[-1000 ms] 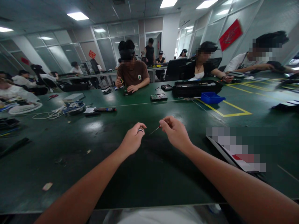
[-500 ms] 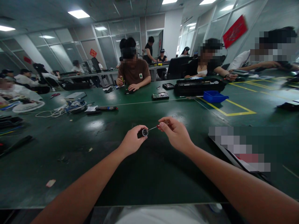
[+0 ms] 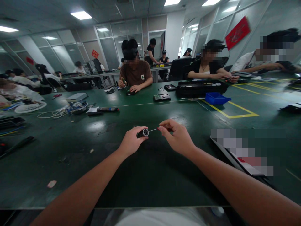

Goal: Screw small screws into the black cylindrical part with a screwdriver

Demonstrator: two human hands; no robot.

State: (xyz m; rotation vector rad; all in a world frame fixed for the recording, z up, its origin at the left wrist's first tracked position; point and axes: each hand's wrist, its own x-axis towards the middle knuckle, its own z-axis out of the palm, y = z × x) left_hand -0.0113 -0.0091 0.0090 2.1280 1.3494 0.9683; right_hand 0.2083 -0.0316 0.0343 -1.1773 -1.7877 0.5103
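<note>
My left hand (image 3: 132, 141) is closed around a small black cylinder with a silver-rimmed round end (image 3: 145, 132), which faces toward me. Thumb and fingers grip it from the left, hiding most of its body. In my right hand (image 3: 176, 135) is a thin screwdriver (image 3: 154, 129), pinched between thumb and fingers. Only a bit of its red handle shows; its metal shaft points left, and the tip is at the silver rim. I cannot tell whether the tip is inside or just against the edge. Both hands are above the green table (image 3: 150, 182).
A blue tray (image 3: 216, 99), a circuit board in a case (image 3: 161, 97) and a long black case (image 3: 201, 89) lie across the table. Coiled cables (image 3: 76, 108) and a pen-like tool (image 3: 108, 109) are at left. Papers (image 3: 237, 153) lie right. Co-workers sit opposite.
The silver-rimmed end has turned slightly more toward me. The screwdriver is now closer to level, and less of its red handle shows. Both hands keep their holds.
</note>
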